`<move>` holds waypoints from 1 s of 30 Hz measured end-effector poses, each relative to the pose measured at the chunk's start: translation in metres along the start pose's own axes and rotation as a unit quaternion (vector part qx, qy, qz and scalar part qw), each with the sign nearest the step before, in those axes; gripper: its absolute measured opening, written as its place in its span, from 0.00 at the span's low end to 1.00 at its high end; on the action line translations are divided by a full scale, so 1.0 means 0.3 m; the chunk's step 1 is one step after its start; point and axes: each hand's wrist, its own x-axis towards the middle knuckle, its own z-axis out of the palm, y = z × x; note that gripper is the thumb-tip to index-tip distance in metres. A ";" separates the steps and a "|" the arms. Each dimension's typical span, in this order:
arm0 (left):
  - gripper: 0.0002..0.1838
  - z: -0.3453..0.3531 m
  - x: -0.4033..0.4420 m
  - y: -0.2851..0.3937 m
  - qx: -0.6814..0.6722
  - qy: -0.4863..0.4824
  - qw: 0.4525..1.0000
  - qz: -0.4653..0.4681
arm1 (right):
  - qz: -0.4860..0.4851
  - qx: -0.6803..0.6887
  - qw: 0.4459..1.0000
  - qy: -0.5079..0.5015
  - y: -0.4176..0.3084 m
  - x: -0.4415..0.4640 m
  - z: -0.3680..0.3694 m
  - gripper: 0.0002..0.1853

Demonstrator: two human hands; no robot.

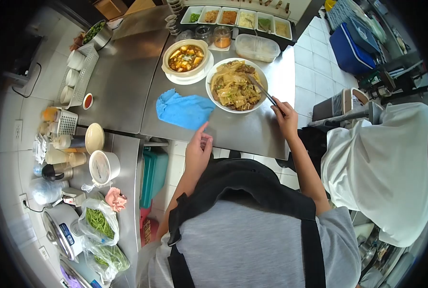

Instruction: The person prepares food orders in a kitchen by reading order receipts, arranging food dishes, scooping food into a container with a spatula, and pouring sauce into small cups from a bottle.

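Note:
My right hand is closed around dark tongs, whose far end rests in the food of a large white bowl. Wide noodles with brown pieces fill this bowl. My left hand hangs at the front edge of the steel table, its index finger stretched out towards a crumpled blue cloth; it holds nothing. Behind the cloth, a beige clay pot of tofu in red-brown sauce stands on a white plate.
White tubs of toppings, jars and a clear lidded container line the back. A small red sauce dish sits left. Bags of green vegetables lie on the left counter. A person in white stands right.

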 end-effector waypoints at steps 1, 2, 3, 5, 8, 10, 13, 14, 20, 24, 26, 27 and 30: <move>0.25 0.000 0.000 0.001 0.000 0.003 1.000 -0.005 | -0.001 0.010 1.000 0.015 -0.017 0.009 -0.002 0.18; 0.25 0.000 -0.005 0.002 -0.001 0.004 1.000 -0.011 | 0.000 0.019 0.999 0.030 -0.026 0.010 -0.002 0.18; 0.25 0.000 -0.011 0.004 0.003 0.002 1.000 -0.011 | 0.001 -0.027 1.000 -0.017 -0.012 0.018 -0.005 0.18; 0.25 0.005 -0.011 0.012 0.007 -0.001 1.000 -0.010 | -0.013 -0.014 1.000 -0.005 0.011 0.015 -0.009 0.18; 0.25 0.017 -0.032 0.021 -0.001 0.006 1.000 0.001 | -0.025 -0.002 1.000 -0.004 0.011 0.033 -0.003 0.18; 0.25 0.031 -0.058 0.021 -0.011 0.011 1.000 -0.007 | -0.020 -0.014 0.999 -0.022 0.011 0.041 -0.004 0.18; 0.23 0.061 -0.090 0.008 -0.071 0.011 0.997 -0.017 | -0.022 0.037 0.999 0.030 -0.086 0.027 -0.009 0.19; 0.23 0.071 -0.099 0.003 -0.099 0.011 0.995 -0.020 | -0.018 0.049 0.998 0.027 -0.140 0.013 -0.012 0.20; 0.20 0.027 -0.113 0.126 -0.261 -0.001 0.965 -0.011 | -0.142 0.130 0.976 -0.098 -0.484 -0.148 0.164 0.32; 0.20 -0.086 -0.152 0.131 -0.301 0.160 0.939 0.044 | -0.236 0.196 0.909 -0.281 -0.755 -0.227 0.290 0.36; 0.21 -0.218 -0.230 0.106 -0.296 0.234 0.925 0.046 | -0.275 0.234 0.866 -0.347 -0.874 -0.270 0.382 0.39; 0.21 -0.279 -0.290 0.098 -0.300 0.274 0.913 0.036 | -0.287 0.252 0.838 -0.389 -0.942 -0.299 0.397 0.39; 0.24 -0.560 -0.501 0.053 -0.248 0.417 0.874 0.031 | -0.292 0.271 0.765 -0.507 -1.081 -0.440 0.498 0.41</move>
